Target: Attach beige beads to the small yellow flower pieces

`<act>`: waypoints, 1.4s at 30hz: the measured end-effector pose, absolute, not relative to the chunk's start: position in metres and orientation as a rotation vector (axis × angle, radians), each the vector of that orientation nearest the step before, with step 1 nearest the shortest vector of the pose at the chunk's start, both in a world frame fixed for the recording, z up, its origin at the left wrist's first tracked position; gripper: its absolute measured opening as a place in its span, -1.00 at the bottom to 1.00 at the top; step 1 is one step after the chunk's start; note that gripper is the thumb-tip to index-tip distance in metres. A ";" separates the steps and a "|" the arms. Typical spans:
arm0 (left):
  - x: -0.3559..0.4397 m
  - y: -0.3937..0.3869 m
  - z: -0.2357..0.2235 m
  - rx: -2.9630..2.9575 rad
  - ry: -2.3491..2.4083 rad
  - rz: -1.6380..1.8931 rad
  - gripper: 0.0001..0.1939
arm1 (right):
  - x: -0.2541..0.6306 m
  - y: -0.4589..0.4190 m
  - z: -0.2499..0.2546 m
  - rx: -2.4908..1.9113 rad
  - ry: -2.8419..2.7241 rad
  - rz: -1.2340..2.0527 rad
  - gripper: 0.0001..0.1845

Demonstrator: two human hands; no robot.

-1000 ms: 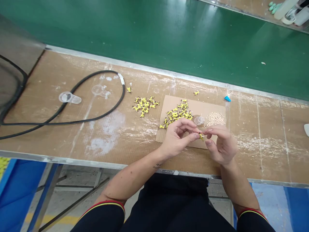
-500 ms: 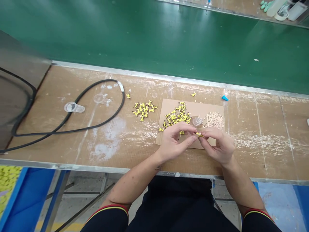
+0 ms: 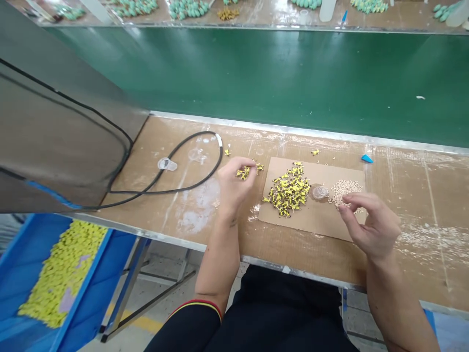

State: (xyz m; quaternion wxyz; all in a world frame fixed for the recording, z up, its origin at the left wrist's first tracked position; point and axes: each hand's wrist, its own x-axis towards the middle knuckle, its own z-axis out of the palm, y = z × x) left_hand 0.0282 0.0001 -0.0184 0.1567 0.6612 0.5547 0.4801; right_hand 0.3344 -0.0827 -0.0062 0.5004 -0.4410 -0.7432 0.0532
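My left hand (image 3: 234, 186) is over the smaller pile of tiny yellow pieces (image 3: 242, 172), left of the cardboard sheet. Its thumb and index finger curl together at the tips; whatever is between them is too small to make out. My right hand (image 3: 375, 225) hovers at the front edge of a heap of tiny pale pieces (image 3: 346, 188), thumb and index finger slightly apart with nothing visible between them. A larger heap of yellow pieces with dark and pale ends (image 3: 289, 191) lies on the cardboard sheet (image 3: 318, 226). Between the two heaps stands a small clear cup (image 3: 320, 191).
A black cable (image 3: 183, 187) loops over the left of the bench, near a clear plastic scoop-like piece (image 3: 167, 164). A blue pointed piece (image 3: 367, 158) lies at the back right. Beyond runs a green surface (image 3: 274, 78). A blue bin (image 3: 88, 274) of yellow pieces stands lower left.
My hands have parted. The left one moved from the cardboard to the smaller yellow pile; the right one moved to the pale heap. The view has swung left.
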 end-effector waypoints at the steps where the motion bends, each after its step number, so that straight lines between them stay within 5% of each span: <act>1: 0.019 0.006 -0.023 1.895 1.665 1.372 -0.87 | 0.337 -0.082 -0.006 -1.074 -1.789 0.116 -0.58; 9: -0.008 0.021 -0.042 1.966 1.903 1.002 -0.87 | 0.346 -0.081 -0.005 -1.114 -1.789 0.030 -0.66; 17: -0.007 0.008 -0.018 1.971 1.682 1.182 -0.86 | 0.372 -0.079 0.003 -1.318 -1.751 -0.087 -0.86; 19: -0.003 0.004 -0.010 2.054 1.404 0.974 -0.85 | 0.380 -0.077 0.001 -1.464 -1.844 -0.018 -0.94; 24: 0.004 -0.003 -0.004 2.157 1.040 0.391 -0.75 | 0.393 -0.072 -0.016 -1.584 -2.144 0.227 -0.76; 42: 0.032 -0.002 -0.019 2.248 1.031 0.244 -0.85 | 0.384 -0.067 -0.013 -1.650 -2.358 0.605 -0.87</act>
